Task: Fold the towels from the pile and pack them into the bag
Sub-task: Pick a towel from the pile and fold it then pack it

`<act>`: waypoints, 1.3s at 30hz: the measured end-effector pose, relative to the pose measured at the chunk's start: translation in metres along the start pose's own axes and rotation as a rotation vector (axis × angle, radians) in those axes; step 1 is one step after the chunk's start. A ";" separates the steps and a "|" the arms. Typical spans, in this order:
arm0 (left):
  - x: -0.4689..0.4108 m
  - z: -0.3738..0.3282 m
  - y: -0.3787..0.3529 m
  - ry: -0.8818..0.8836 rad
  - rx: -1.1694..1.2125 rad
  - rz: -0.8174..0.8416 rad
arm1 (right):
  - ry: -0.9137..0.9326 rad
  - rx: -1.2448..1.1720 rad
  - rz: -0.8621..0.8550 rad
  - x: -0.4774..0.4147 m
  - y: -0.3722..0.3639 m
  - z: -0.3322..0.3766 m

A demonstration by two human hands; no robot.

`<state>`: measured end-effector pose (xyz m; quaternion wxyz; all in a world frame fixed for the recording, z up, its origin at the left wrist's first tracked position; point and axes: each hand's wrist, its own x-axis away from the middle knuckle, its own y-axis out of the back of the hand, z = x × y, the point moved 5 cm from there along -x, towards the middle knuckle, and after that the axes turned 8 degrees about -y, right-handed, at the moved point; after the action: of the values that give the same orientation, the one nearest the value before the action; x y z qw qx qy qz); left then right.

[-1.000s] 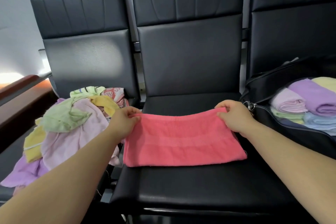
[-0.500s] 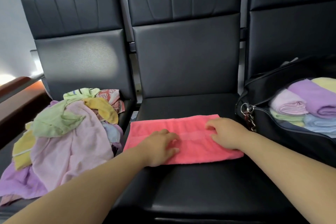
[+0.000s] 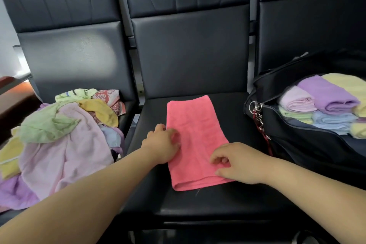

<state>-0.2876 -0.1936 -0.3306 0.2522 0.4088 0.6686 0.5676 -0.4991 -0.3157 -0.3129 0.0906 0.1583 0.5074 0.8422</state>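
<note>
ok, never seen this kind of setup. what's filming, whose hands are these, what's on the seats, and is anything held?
There is no machine here. A person works with bare hands, and the one picture comes from a wide-angle camera worn on the head, looking forward and down. That is why both forearms enter from the bottom edge.

On the middle seat lies a pink towel, folded into a long strip. The left hand rests on its left edge. The right hand sits with curled fingers at its near right corner; I cannot tell whether it pinches the cloth. Nothing is lifted.

On the seat to the left is the pile of unfolded towels. On the seat to the right is the open black bag, with folded towels already inside.
</note>
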 end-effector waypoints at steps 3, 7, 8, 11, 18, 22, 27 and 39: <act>0.023 -0.009 0.000 -0.140 0.293 0.032 | 0.000 -0.008 -0.045 0.004 -0.002 -0.004; 0.064 -0.035 -0.005 -0.316 0.698 0.185 | 0.021 0.036 -0.070 0.011 -0.009 -0.005; 0.073 -0.038 -0.008 -0.334 0.740 0.234 | 0.027 0.050 -0.076 0.012 -0.011 -0.006; 0.088 -0.040 -0.010 -0.365 0.743 0.213 | 0.041 0.077 -0.098 0.018 -0.016 -0.008; 0.087 -0.023 0.015 -0.384 0.595 -0.182 | 0.025 0.100 -0.189 0.028 -0.023 -0.002; 0.089 -0.022 0.022 -0.423 0.541 -0.206 | 0.002 0.080 -0.246 0.031 -0.023 0.003; 0.090 -0.019 0.046 -0.364 0.572 -0.242 | -0.041 -0.180 -0.246 0.025 0.001 -0.004; 0.076 -0.013 0.076 -0.299 0.970 -0.078 | -0.242 -1.008 0.055 0.015 0.044 -0.005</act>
<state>-0.3191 -0.1357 -0.2445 0.1473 0.5304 0.8266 0.1170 -0.5140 -0.3354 -0.2737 0.1915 0.2048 0.0201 0.9597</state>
